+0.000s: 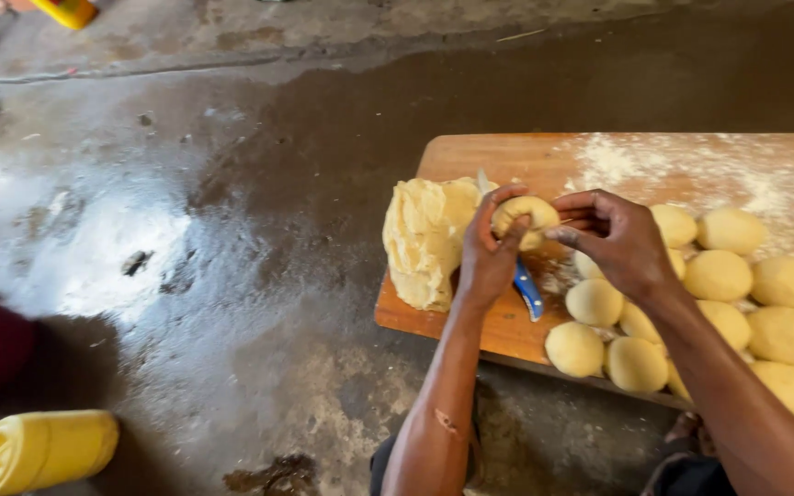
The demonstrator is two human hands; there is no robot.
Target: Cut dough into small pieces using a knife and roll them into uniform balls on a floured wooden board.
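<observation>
Dough piece (526,220): small, pale yellow, roundish, held in the air above the left part of the board (498,331). Left hand (487,253) closed around its left and lower side, thumb and fingers curled onto it. Right hand (619,241) at its right side, fingertips bent in and touching it; palm faces left.

Dough lump (425,239): large, rough, lies on the board just left of the left hand.

Knife (527,289): blue handle, lies on the board under the hands, blade mostly hidden.

Dough balls (719,303): many, smooth, packed close together on the board's right half. Flour (691,170) dusted behind them.

Board rests above a wet concrete floor (232,184). Yellow can (43,450) lower left.
</observation>
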